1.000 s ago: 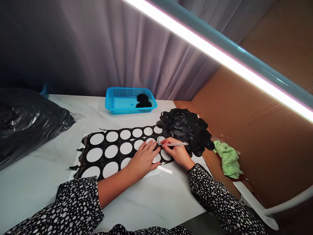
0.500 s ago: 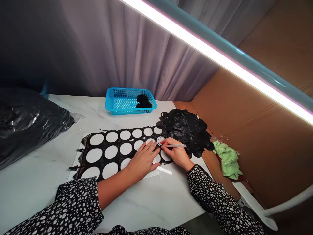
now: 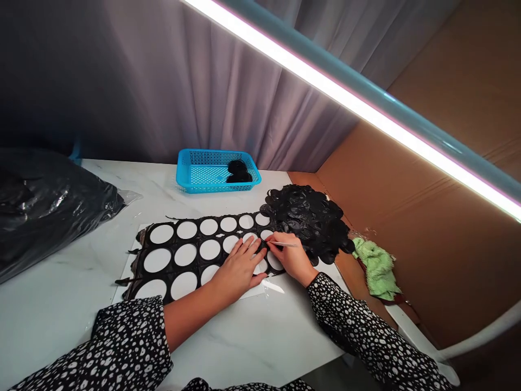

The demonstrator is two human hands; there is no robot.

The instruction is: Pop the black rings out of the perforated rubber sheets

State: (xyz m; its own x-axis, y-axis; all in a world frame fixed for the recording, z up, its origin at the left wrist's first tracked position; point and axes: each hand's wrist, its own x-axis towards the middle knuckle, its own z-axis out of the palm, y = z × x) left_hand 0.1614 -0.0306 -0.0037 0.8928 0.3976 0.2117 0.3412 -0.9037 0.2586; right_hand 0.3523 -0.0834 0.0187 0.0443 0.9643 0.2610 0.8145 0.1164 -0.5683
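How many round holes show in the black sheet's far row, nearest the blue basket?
6 holes, side by side along the far edge of the black sheet, from its left end to the black pile; any beneath the pile would be hidden.

No text, label, brand, number or sign can be read anywhere in view
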